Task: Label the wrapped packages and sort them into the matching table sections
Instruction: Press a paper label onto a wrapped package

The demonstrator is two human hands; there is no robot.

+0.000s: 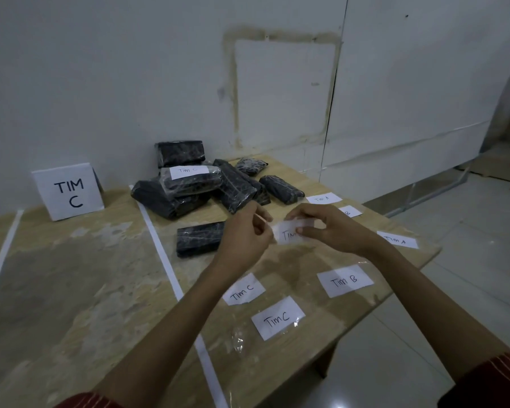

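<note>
My right hand pinches a white paper label reading "Tim", held above the table. My left hand pinches the label's left edge. One black wrapped package lies alone just left of my left hand. Behind it sits a pile of several black wrapped packages; the top one bears a "Tim C" label. Loose labels lie on the table: two "Tim C", one "Tim B", two "Tim A".
A standing white card "TIM C" marks the left section. White tape lines divide the wooden table. The table's right edge drops to a tiled floor. A crumpled bit of clear film lies near the front. A wall stands behind.
</note>
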